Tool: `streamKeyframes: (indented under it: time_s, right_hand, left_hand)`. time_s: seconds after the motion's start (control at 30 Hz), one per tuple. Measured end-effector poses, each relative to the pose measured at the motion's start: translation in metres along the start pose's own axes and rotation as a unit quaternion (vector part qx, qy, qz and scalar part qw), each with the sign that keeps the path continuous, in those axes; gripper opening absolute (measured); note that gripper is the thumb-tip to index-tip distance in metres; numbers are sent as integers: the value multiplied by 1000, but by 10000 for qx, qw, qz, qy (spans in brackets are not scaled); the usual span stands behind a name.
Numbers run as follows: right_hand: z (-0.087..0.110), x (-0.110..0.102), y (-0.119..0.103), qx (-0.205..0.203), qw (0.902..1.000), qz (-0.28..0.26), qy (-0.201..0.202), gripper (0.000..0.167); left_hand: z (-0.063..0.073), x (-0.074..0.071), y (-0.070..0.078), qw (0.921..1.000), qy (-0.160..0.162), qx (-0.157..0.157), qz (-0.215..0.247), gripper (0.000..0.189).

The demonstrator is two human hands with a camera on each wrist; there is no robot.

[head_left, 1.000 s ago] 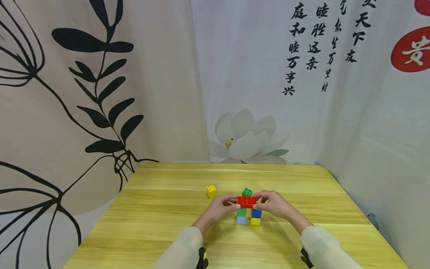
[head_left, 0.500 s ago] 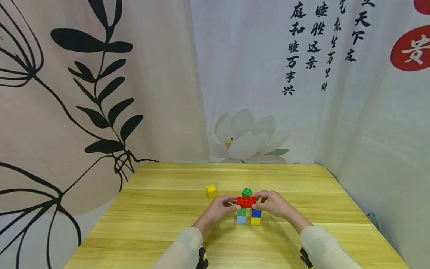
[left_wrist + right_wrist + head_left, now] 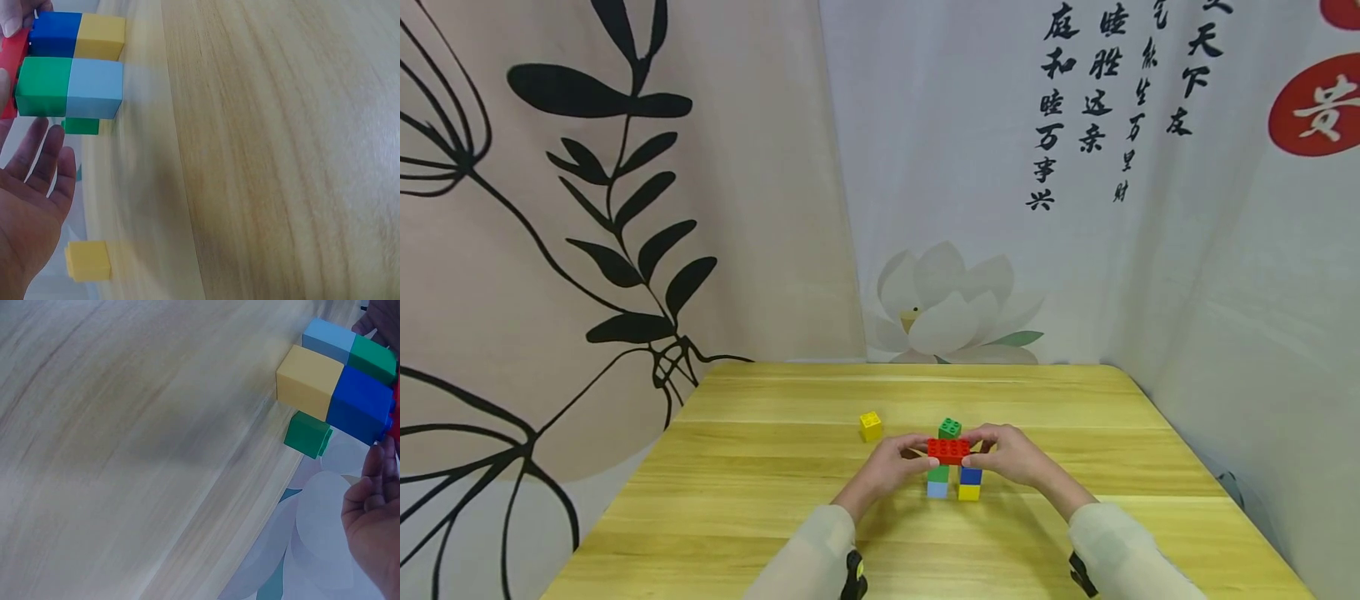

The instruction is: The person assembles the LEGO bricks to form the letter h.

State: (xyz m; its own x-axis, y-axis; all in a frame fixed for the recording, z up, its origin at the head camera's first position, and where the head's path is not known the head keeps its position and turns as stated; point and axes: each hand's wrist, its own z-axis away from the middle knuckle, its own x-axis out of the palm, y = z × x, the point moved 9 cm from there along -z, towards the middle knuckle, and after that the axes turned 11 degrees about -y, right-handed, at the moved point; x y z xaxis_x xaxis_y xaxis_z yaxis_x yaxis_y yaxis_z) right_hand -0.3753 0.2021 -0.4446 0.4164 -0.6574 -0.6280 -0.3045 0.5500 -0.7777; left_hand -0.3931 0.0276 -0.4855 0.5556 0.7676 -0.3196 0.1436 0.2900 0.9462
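Pale curtains printed with black leaves at left, a white lotus at center and dark lettering at upper right hang behind a wood-grain table. In the lower center of the frame, a person in cream sleeves holds a red brick between 2 hands.

The left hand pinches its left end and the right hand its right end, each grip closed to the brick's width between thumb and fingers. The brick spans 2 short stacks: a green brick on a light blue brick at left, a blue brick on a yellow brick at right, with a gap between them. Whether it is fully pressed onto both is unclear.

A second green brick stands just behind the stacks, higher in the frame. A second yellow brick sits apart on the table, above and left of the left hand.
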Motion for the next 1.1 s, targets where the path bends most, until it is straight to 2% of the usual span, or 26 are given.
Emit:
streamKeyframes:
  time_s: [0.13,0.4,0.53,0.7,0.9,1.1]
  right_hand:
    - [0,0,1,64,10000,19,4,34]
    - [10,-6,13,277,9995,63,167,53]
    - [15,-5,21,300,9992,167,190,54]
    - [16,5,25,306,9994,-12,134,53]
    - [14,11,28,465,9985,-107,254,45]
    - [16,11,30,533,9980,-47,342,46]
  left_hand:
    - [0,0,1,9999,-44,7,-109,35]
    - [0,0,1,9998,-56,-49,-181,34]
    - [1,0,2,9997,-70,-33,-234,36]
    - [2,-1,2,9995,-122,-5,-305,37]
    - [2,0,3,9993,-180,24,-335,35]
    - [1,-1,4,9990,-221,2,-387,36]
